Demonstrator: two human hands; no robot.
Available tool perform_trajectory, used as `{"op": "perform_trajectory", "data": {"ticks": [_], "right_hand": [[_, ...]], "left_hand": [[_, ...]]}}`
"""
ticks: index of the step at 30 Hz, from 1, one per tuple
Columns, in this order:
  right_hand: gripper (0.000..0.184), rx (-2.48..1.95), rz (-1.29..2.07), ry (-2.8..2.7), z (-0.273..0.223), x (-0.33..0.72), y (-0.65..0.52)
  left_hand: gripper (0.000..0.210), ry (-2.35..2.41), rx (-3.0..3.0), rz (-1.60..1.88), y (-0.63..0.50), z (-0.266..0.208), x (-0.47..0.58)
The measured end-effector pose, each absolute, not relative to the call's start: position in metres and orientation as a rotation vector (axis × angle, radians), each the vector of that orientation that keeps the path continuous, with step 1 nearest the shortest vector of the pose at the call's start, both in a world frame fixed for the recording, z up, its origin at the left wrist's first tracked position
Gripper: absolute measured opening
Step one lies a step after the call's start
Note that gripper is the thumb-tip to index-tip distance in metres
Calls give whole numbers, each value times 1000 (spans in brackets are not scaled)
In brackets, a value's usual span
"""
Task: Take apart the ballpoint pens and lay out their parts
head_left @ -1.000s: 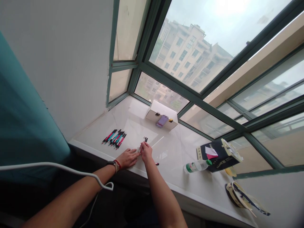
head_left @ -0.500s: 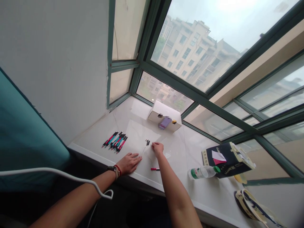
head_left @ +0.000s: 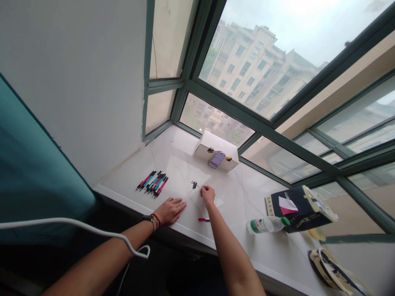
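My left hand (head_left: 172, 210) lies flat on the white counter, fingers stretched out. Its fingertips are beside a thin, pale rod like a pen refill (head_left: 189, 194); whether they touch it I cannot tell. My right hand (head_left: 207, 194) is closed in a pinch just right of several small black pen parts (head_left: 194, 185). A tiny dark tip shows at its fingertips, too small to name. Below the right hand lies a red pen barrel (head_left: 203, 219), partly behind my forearm. Several pens (head_left: 153, 183) in red, teal, white and black lie in a row on the left.
A white box (head_left: 216, 152) stands at the back by the window. On the right are a plastic bottle (head_left: 267, 225) lying on its side, a dark carton (head_left: 296, 207) and a round cream-coloured object (head_left: 328, 269). A white cable (head_left: 92, 227) crosses the lower left.
The view has shifted slightly, moving everything a little to the right. My right hand has drawn back slightly from the small black parts, and a dark tip now shows at its fingers. My left hand stays put.
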State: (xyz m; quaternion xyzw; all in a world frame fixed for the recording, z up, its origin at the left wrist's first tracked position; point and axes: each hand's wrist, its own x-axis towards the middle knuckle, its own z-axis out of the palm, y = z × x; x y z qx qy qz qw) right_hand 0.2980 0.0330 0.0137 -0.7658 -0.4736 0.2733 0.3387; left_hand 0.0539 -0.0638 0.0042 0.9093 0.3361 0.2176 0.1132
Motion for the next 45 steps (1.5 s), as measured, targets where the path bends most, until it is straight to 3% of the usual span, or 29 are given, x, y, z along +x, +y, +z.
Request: {"op": "perform_trajectory", "data": {"ticks": [6,12,31,39,45], "right_hand": [[27,-2082,490,-1674,24,296,37],[17,-2160,471,-1759,33,289,59],[32,-1950,658,-1662,36,286,28],[35,-1549,1130,-1472,30,249,-41],[25,-1702,924,-1324,14,237,-49]], "left_hand": [[51,1000,2666,640,-64,5,54],[50,1013,2650,660,-64,4,54],[54,1032,2687,660,-64,4,54],[57,1041,2732,665,-66,6,55],[52,996,2791,669,-66,3,56]]}}
